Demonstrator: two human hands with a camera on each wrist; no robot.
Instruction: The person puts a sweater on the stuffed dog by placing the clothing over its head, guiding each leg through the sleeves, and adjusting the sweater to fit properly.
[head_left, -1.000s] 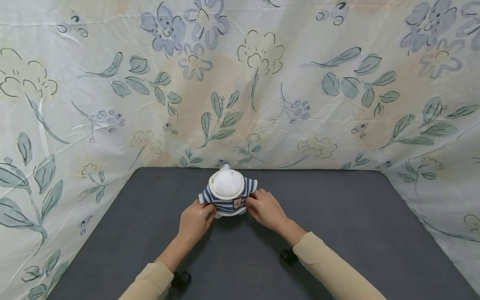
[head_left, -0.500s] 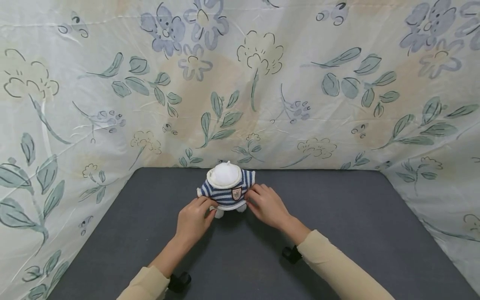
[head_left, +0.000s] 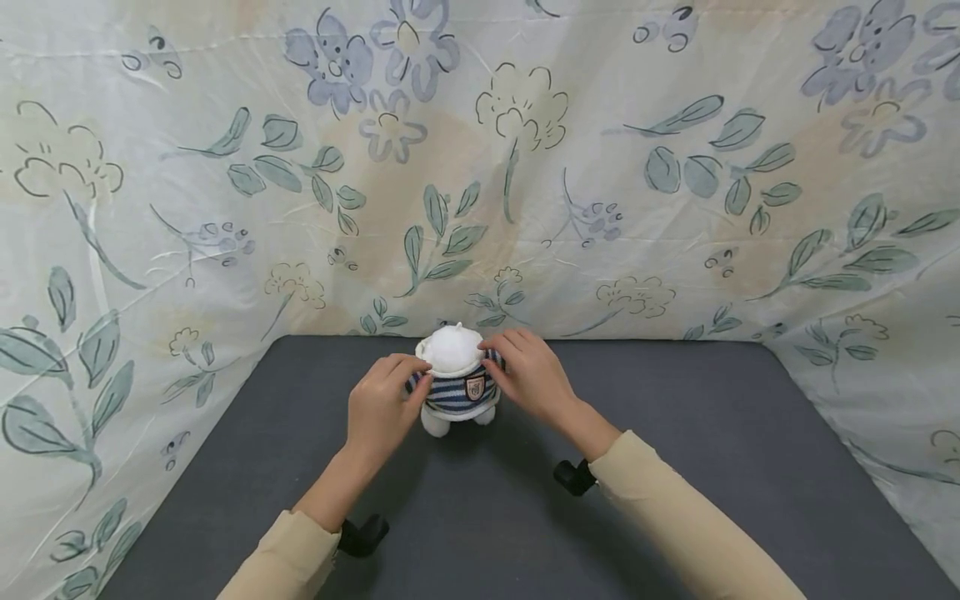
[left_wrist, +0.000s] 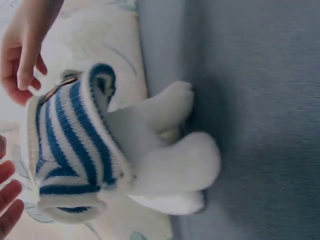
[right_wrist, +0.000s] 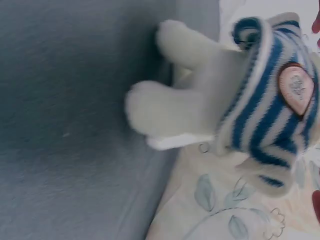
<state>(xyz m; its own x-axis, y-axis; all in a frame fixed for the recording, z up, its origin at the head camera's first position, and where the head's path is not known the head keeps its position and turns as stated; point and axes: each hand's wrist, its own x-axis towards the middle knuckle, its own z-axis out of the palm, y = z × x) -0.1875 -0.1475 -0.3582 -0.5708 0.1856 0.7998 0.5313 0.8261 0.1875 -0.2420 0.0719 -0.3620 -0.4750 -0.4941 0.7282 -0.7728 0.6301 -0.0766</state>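
A white plush toy (head_left: 450,348) wears a blue-and-white striped sweater (head_left: 453,394) with a small badge on its front. It stands upright on its white feet on the dark table. At the collar's left side, my left hand (head_left: 382,408) pinches the sweater's edge between thumb and forefinger. My right hand (head_left: 532,375) pinches the collar's right side. The left wrist view shows the right hand (left_wrist: 22,50) near the collar and several fingertips (left_wrist: 10,192) of the left hand spread at the frame's edge. The sweater's hem (right_wrist: 245,82) hangs loose above the plush legs (right_wrist: 165,107).
The dark grey table (head_left: 480,533) reaches back to a floral cloth (head_left: 525,167) hung behind and at both sides. Black wrist cameras sit on the left wrist (head_left: 362,535) and the right wrist (head_left: 575,477).
Both hands have moved up from the sweater's lower edge to its collar. The sweater's hem was tugged straight, and more of the toy's feet shows now.
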